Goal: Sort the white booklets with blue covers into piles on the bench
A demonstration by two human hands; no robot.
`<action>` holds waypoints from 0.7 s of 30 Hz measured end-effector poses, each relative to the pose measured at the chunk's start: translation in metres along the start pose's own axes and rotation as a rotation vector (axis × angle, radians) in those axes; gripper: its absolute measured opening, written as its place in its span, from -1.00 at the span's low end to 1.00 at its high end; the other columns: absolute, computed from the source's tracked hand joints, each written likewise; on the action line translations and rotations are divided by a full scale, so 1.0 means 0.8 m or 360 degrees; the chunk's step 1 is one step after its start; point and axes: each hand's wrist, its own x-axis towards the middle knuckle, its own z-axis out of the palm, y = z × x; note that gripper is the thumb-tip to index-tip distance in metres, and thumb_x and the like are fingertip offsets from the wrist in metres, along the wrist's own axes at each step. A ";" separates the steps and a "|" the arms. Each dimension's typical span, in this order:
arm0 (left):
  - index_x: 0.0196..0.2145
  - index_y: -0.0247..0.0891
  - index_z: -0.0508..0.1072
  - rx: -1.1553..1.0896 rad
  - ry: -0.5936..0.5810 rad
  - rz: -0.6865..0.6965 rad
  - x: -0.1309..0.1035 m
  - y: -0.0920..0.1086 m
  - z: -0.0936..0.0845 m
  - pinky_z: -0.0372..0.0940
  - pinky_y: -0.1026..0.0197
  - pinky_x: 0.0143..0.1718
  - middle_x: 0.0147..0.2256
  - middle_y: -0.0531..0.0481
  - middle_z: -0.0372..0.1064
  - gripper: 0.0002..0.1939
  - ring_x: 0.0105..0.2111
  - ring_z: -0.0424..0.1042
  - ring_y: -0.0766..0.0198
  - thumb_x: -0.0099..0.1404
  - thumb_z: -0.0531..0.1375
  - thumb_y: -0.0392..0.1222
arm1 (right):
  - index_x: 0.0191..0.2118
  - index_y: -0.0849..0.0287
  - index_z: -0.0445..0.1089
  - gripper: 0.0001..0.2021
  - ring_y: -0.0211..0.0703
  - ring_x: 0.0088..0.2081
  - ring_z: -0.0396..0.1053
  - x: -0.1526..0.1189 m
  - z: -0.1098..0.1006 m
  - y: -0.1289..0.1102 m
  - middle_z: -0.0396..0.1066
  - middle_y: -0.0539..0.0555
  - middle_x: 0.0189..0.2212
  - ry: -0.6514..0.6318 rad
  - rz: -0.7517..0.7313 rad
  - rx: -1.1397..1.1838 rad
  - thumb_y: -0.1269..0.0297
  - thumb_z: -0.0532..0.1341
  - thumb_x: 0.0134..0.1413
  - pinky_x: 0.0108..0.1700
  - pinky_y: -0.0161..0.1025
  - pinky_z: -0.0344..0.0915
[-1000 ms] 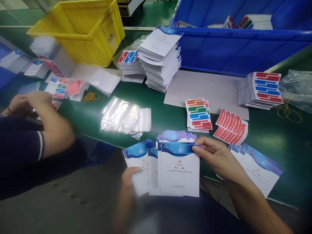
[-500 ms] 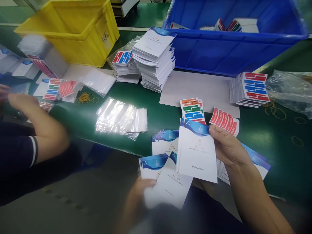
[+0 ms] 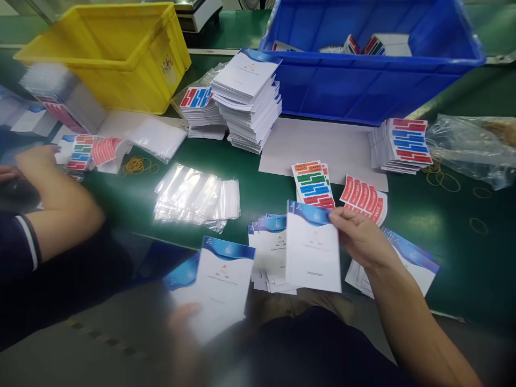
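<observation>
In my right hand [image 3: 360,236] are white and blue instruction booklets [image 3: 313,250], pinched at their upper right corner. My left hand [image 3: 185,317], blurred by motion, grips other instruction booklets [image 3: 226,279] at the lower left, fanned slightly apart. Between the two lies a spread pile of booklets [image 3: 269,244] at the table's front edge. More booklets [image 3: 411,258] rest under my right forearm. Beyond my right hand are a sheet of coloured stickers [image 3: 313,185] and red curved label sheets [image 3: 365,199].
Clear plastic bags [image 3: 197,196] lie left of centre. Behind stand a tall booklet stack [image 3: 250,102], a blue bin [image 3: 371,86] and a yellow bin [image 3: 133,80]. A sticker stack [image 3: 403,145] and rubber bands [image 3: 443,177] are at right. A co-worker's arm [image 3: 60,199] reaches in from the left.
My left hand has moved left with its booklets, away from those in my right hand. My right hand has shifted slightly left and down. The co-worker's arm has moved a little.
</observation>
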 end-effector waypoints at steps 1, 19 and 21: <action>-0.12 -0.37 0.49 -0.0050 0.0013 0.0037 -0.002 0.000 -0.004 0.42 -0.06 -0.12 -0.15 -0.11 0.48 -0.40 -0.17 0.47 0.06 0.25 0.05 0.25 | -0.29 0.10 0.36 -0.61 -0.04 -0.30 0.42 -0.001 0.008 0.002 0.44 0.08 -0.35 0.0080 -0.0081 -0.0103 -0.14 0.29 -0.05 -0.22 -0.10 0.38; -0.04 -0.44 0.49 -0.0938 -0.0382 0.0116 0.043 -0.021 0.028 0.17 -0.30 0.15 -0.16 -0.30 0.54 -0.37 0.02 0.38 -0.32 -0.10 0.37 -0.16 | -0.22 0.14 0.43 -0.79 -0.14 -0.30 0.37 -0.047 0.100 -0.036 0.45 0.04 -0.30 -0.0855 -0.0138 -0.0319 0.13 0.17 0.19 -0.31 -0.29 0.30; -0.07 -0.44 0.50 -0.0862 -0.0256 0.0107 0.039 -0.021 0.028 0.21 -0.30 0.11 -0.19 -0.30 0.55 -0.42 -0.02 0.41 -0.31 -0.09 0.38 -0.18 | -0.25 0.14 0.44 -0.79 -0.14 -0.32 0.36 -0.049 0.102 -0.037 0.46 0.04 -0.32 -0.0894 -0.0138 -0.0341 0.13 0.16 0.20 -0.33 -0.29 0.28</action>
